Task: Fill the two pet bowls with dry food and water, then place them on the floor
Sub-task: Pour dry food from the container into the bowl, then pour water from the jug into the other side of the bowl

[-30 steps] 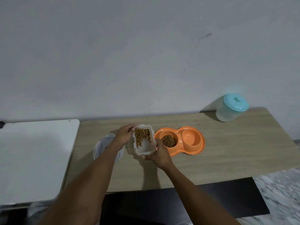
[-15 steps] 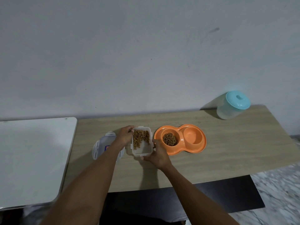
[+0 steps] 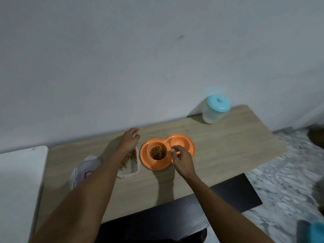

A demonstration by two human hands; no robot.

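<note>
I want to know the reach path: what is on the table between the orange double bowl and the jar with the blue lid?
Nothing: in the head view, only bare wooden table lies between the orange double bowl and the lidded jar.

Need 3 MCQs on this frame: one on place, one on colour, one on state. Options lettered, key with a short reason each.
1. Where does the food container sit relative to the orange double bowl?
A. to its left on the table
B. stacked inside it
C. on the floor

2. What colour is the lid of the jar at the back of the table?
A. red
B. light blue
C. black

3. What is in the bowl's two wells?
A. both hold dry food
B. both are empty
C. left holds dry food, right looks empty

Key:
1 A: the container lies on the wooden table just left of the bowl.
2 B: the jar's lid is pale blue.
3 C: kibble fills the left well only; the right well shows bare orange, and no water is visible.
</note>
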